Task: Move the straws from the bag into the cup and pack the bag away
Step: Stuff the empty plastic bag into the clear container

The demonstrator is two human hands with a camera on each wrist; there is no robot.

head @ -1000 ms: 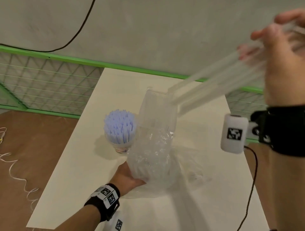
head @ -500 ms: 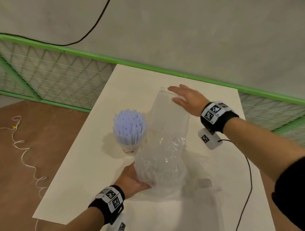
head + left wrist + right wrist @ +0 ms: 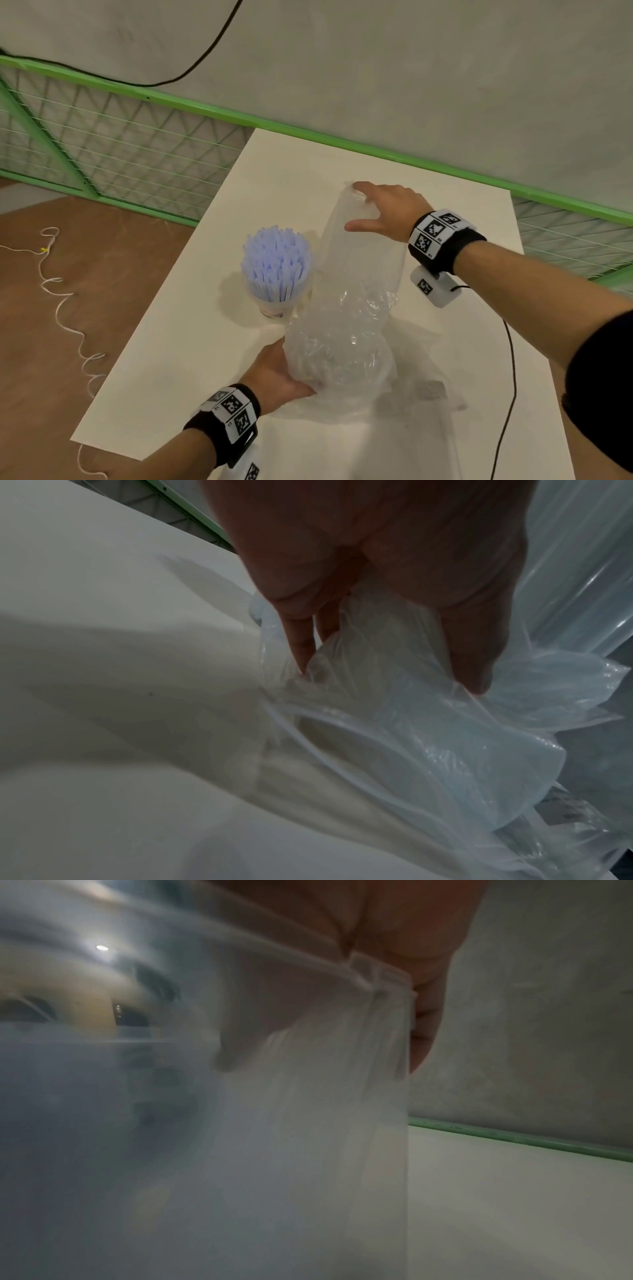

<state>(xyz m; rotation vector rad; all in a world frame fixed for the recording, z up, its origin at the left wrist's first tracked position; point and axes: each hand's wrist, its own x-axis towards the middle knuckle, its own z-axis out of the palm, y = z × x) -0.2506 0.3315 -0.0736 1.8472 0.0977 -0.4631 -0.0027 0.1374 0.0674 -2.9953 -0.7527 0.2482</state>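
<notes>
Since a second ago your right hand (image 3: 387, 212) has dropped its straws and now pinches the clear plastic bag's (image 3: 342, 329) mouth, your left hand (image 3: 274, 373) gripping its crumpled base mid-table beside the straw-filled cup (image 3: 274, 270), leaving packing.

It looked like a bare test room set up for recording, not a home: a plain white table (image 3: 191, 342) stood against a green mesh fence (image 3: 113, 150), under a grey concrete wall (image 3: 376, 68), with brown flooring (image 3: 41, 359) and loose cables.
</notes>
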